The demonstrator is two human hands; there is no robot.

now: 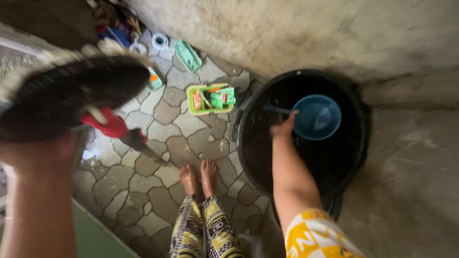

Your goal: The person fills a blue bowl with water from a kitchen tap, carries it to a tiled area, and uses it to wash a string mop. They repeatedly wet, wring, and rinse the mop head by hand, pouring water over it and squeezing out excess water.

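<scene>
Right hand (283,128), centre-right of the frame: fingers closed around the handle of a blue dipper (316,117), forearm reaching up from the lower edge, with a yellow-and-white patterned sleeve (313,236) at the lower right. The dipper bowl sits just right of the hand, inside the mouth of a large black tub (354,143); the tub interior is dark and its water level cannot be told. The tub stands against a rough pale wall (311,33) that fills the upper right. Left hand (45,150), at the left edge: raised close to the camera and blurred, gripping the lower rim of a dark round ridged basin (71,93), held tilted and covering much of the upper left. A red object (110,125) shows just below the basin's right edge, with a dark stick-like part running down-right from it; what it is cannot be told. Between the two arms, lower centre: two bare feet (198,177) on a floor (158,191) of irregular stone tiles, patterned trousers below them. Above the feet, left of the tub: a green basket (191,109) holding small packets. Farther up, a pale green tray (187,55) and a white ring-shaped item (160,41) lie near the wall.
</scene>
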